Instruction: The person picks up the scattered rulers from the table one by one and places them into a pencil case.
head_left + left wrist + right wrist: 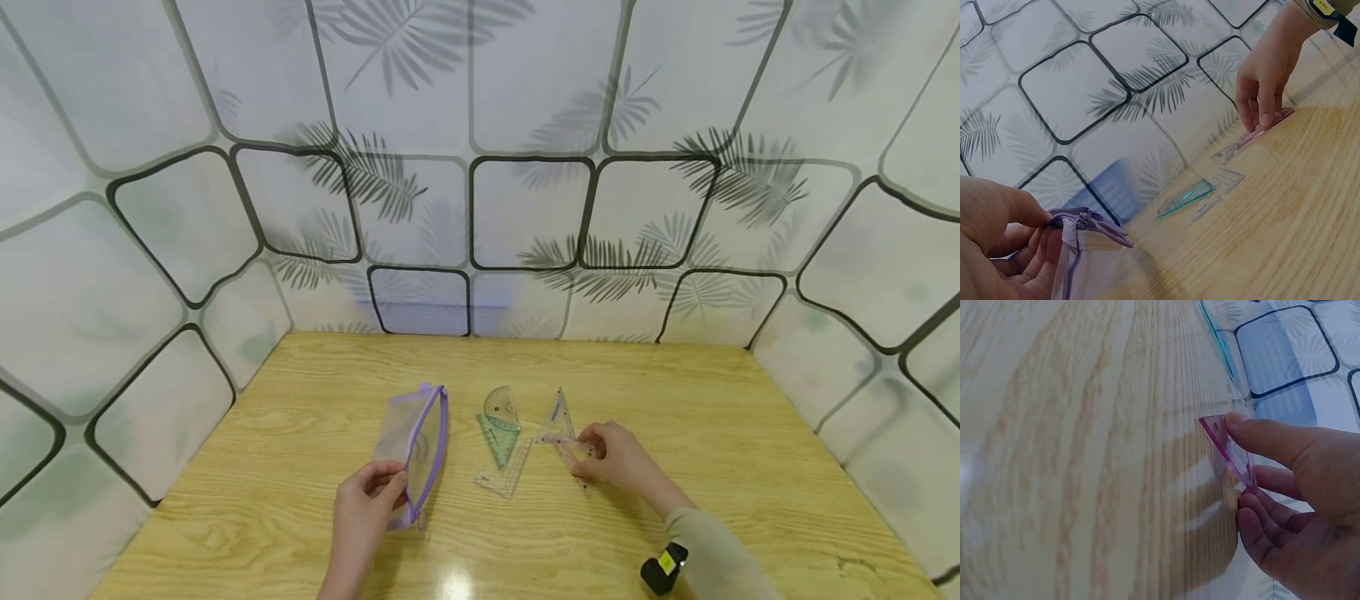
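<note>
A translucent pouch with purple zip trim [415,446] stands on the wooden table [750,467], and my left hand [369,498] grips its near zip end [1085,222]. To its right lie a green set square with a small protractor [501,421], a clear ruler [510,475] and a clear triangle [557,415]. My right hand [611,454] pinches a pink transparent ruler piece [1230,450] between thumb and fingers and tilts its edge up off the table [1266,128].
Panels printed with leaves and dark rounded squares [525,208] wall in the table on three sides. A black and yellow band [663,568] sits on my right wrist. Bare wood stretches right of my right hand and along the front edge.
</note>
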Tool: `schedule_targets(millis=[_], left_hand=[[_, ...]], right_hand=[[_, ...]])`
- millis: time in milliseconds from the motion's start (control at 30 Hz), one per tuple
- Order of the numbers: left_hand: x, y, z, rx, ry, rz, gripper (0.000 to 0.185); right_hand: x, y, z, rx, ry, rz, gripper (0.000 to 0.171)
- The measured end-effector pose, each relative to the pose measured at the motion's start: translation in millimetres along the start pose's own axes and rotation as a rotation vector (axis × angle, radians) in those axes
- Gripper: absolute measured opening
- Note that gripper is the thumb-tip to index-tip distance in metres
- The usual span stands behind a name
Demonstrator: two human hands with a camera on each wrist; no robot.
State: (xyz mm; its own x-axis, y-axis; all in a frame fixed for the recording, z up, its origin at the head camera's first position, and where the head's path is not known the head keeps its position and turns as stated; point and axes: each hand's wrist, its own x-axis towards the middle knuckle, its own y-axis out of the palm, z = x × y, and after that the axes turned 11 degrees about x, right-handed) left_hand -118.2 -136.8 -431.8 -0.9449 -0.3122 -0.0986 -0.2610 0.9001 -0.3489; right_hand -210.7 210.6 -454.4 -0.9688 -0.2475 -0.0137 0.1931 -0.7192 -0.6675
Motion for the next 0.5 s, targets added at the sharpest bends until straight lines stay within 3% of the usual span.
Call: schedule_targets(millis=[500], left_hand=[[1.0,-1.1,1.3,0.013,-0.001,0.007,0.023]], right_hand=[[3.6,-3.5,-5.2,0.05,0.029,0.034,0.032]])
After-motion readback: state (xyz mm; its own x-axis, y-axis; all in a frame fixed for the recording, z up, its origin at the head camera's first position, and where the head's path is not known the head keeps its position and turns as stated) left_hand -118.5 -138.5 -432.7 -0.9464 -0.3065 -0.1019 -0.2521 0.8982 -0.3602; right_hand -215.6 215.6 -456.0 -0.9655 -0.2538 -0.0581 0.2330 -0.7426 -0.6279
